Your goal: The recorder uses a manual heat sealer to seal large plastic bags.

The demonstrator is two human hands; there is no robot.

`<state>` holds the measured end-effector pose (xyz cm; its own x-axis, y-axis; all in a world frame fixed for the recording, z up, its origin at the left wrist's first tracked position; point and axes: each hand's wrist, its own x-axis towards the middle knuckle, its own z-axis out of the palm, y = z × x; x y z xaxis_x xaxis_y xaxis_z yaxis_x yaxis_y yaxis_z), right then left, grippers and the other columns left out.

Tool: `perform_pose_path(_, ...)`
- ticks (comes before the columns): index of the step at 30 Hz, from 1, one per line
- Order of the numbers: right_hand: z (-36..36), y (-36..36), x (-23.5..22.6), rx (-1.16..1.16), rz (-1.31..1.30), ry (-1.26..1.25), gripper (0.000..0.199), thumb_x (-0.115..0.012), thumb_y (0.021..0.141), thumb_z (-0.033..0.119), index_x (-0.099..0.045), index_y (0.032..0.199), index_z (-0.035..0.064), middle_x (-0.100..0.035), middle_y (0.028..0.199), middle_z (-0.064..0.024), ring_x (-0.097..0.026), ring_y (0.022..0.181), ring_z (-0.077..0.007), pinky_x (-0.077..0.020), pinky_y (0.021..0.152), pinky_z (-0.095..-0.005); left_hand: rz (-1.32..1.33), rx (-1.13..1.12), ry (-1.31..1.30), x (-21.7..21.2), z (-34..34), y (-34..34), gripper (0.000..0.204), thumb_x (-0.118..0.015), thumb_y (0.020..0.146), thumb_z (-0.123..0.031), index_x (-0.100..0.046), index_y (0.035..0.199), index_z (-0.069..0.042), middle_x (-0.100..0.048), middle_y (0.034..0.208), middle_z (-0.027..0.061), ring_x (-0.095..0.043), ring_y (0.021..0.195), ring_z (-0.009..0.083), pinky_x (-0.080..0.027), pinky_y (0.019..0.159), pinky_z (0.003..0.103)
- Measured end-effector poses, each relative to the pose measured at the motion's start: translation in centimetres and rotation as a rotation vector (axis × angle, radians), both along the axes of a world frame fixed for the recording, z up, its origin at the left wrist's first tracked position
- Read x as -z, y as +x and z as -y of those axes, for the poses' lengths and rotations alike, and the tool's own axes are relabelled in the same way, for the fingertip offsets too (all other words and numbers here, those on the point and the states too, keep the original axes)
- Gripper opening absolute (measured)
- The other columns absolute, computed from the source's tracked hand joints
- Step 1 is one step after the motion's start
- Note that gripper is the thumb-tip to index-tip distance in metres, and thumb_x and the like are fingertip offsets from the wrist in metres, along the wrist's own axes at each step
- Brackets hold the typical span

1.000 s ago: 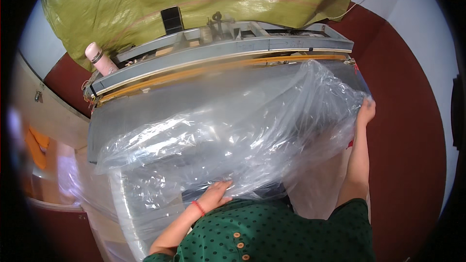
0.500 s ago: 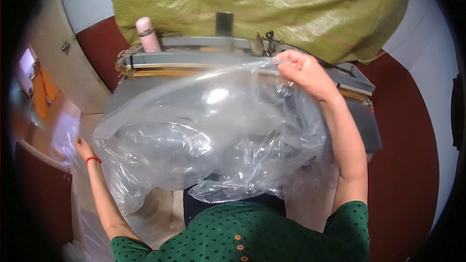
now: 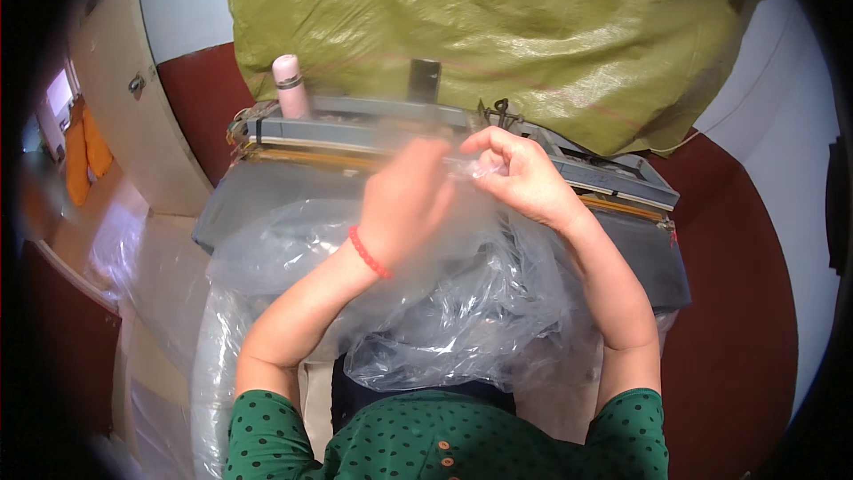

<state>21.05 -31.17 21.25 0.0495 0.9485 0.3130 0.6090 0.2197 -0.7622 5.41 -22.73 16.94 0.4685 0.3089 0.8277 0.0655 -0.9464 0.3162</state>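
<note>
A large heap of clear plastic film [image 3: 480,302] lies crumpled over my lap and the front of a long grey bench-top machine [image 3: 240,196]. My right hand [image 3: 524,178] pinches a gathered bit of the film between thumb and fingers, just above the machine's bar. Close to it on the left, my left hand [image 3: 409,191] is raised over the film, with a red bead bracelet on the wrist. Motion blurs its fingers, so whether it holds any film does not show.
A pink flask [image 3: 290,89] stands at the machine's left rear. Behind hangs a yellow-green woven sheet [image 3: 498,18]. At left are a pale door [image 3: 115,71] and more clear film on the floor. A red and white wall [image 3: 729,240] curves along the right.
My left hand has come from the far left up beside my right hand. The film, stretched between both hands before, has dropped lower. My right hand has shifted slightly left and down.
</note>
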Motion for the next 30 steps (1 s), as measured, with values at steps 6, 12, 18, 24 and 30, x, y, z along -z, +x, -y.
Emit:
perform_pose_path(6,1.6,1.4,-1.2,-0.108,-0.312,-0.138,0.036,-0.055,0.081,0.014,-0.047,0.113,0.0004,-0.059,0.082,-0.0008,-0.051,0.069,-0.0043,-0.0395,0.057,-0.0174,0.115,0.322,-0.717,0.5,-1.8,0.1,0.010,-0.060,0.079,-0.009,-0.052,0.080,-0.002,-0.051,0.063,-0.0033,-0.044,0.054,0.0014,-0.035,0.047,0.016)
perform_pose_path(12,0.5,1.1,0.2,-0.129,-0.258,-0.105,0.023,-0.057,0.082,0.012,-0.058,0.102,0.0011,-0.061,0.091,-0.0013,-0.054,0.081,-0.0054,-0.0443,0.068,-0.0213,0.121,0.264,-0.617,1.0,-2.4,-0.5,0.008,-0.058,0.080,-0.007,-0.053,0.079,-0.002,-0.051,0.062,-0.0040,-0.044,0.055,0.0007,-0.035,0.049,0.016)
perform_pose_path(18,-2.0,-1.7,2.4,-0.145,-0.402,-0.016,0.025,-0.061,0.077,0.005,-0.059,0.101,-0.0003,-0.062,0.087,-0.0017,-0.055,0.077,-0.0048,-0.0450,0.072,-0.0198,0.121,0.215,-0.554,1.5,-2.2,-1.3,0.007,-0.058,0.079,-0.005,-0.052,0.078,-0.001,-0.052,0.063,-0.0031,-0.044,0.056,0.0014,-0.036,0.050,0.016)
perform_pose_path(24,-4.2,-2.6,5.5,-0.179,-0.426,0.261,0.020,-0.062,0.076,0.003,-0.061,0.096,0.0014,-0.058,0.079,-0.0021,-0.054,0.071,-0.0064,-0.0440,0.067,-0.0198,0.043,-0.090,0.031,0.6,-1.7,-3.6,0.011,-0.059,0.070,0.000,-0.049,0.075,-0.002,-0.053,0.065,0.0060,-0.050,0.057,0.0118,-0.039,0.051,0.023)
perform_pose_path(30,-5.7,1.2,8.2,-0.110,-1.068,0.309,0.008,-0.049,0.087,0.014,-0.049,0.087,0.0060,-0.053,0.077,-0.0016,-0.052,0.063,-0.0092,-0.0441,0.061,-0.0213,-0.242,-0.063,-0.017,5.1,-1.0,-9.7,0.009,-0.052,0.067,0.003,-0.050,0.075,-0.001,-0.053,0.065,0.0106,-0.051,0.055,0.0168,-0.040,0.052,0.027)
